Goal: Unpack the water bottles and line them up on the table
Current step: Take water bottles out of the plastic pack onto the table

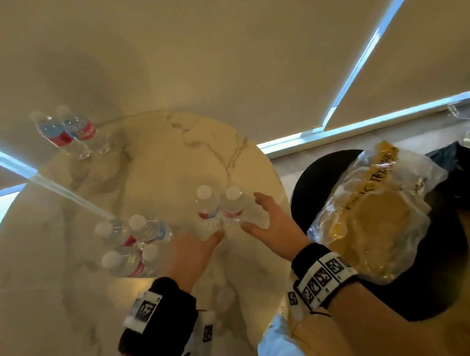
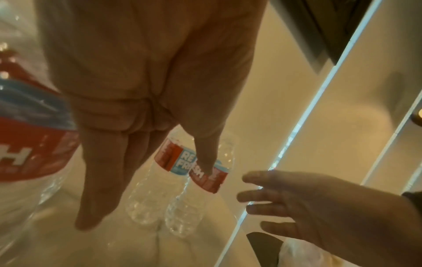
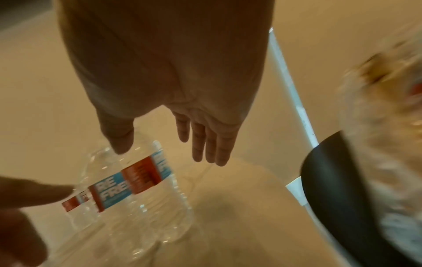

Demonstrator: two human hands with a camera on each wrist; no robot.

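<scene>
Bottles: upright pair [image 1: 219,209] mid-tabletop [image 1: 157,159], between left hand [image 1: 190,251] and right hand [image 1: 273,222], fingers spread, gripping nothing. Wrapped cluster [image 1: 129,244] partly hidden behind left hand; contact with pair unclear.

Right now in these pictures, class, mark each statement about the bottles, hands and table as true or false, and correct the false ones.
1. Two bottles stand side by side between the hands. True: the pair of bottles stands upright, with the left hand and the right hand on either side.
2. The right hand grips a bottle tightly. False: its fingers are spread and open, beside the pair.
3. The bottles have blue caps. False: their caps are white.
4. Another two bottles stand at the far left of the marble table. True.
5. The plastic wrapping lies on the marble table. False: it lies on the black round stool to the right.
</scene>
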